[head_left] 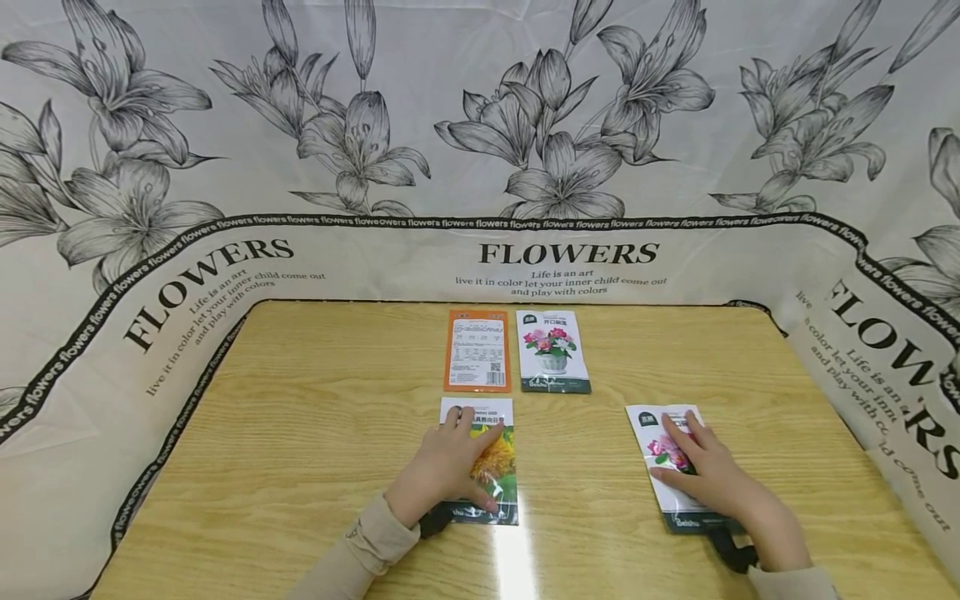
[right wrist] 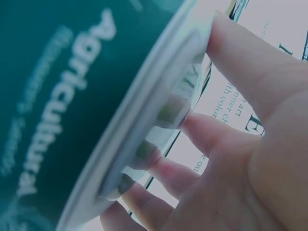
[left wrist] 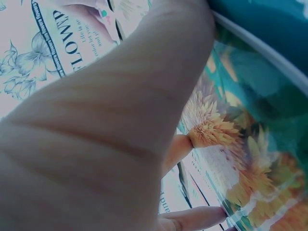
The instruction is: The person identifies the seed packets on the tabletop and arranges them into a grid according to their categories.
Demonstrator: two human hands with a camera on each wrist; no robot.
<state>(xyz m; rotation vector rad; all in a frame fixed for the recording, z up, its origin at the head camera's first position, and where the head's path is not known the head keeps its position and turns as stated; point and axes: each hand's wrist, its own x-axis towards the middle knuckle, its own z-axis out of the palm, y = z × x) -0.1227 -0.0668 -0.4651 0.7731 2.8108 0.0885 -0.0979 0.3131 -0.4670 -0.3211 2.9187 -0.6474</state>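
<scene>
A seed packet with a yellow sunflower picture lies face up near the table's middle. Across it rests my left hand, fingers and thumb spread over the front. Farther right, a slightly tilted white packet with pink flowers lies under my right hand, whose spread fingers touch its face. The left wrist view shows the sunflower print close up, with fingertips at its edge. In the right wrist view, fingertips meet the packet's glossy surface, beside its dark green part.
Behind the sunflower packet lies an orange-bordered packet, printed side with barcode up. Beside it is another white packet with pink flowers. The wooden table is bordered at the back and sides by a flower-printed cloth.
</scene>
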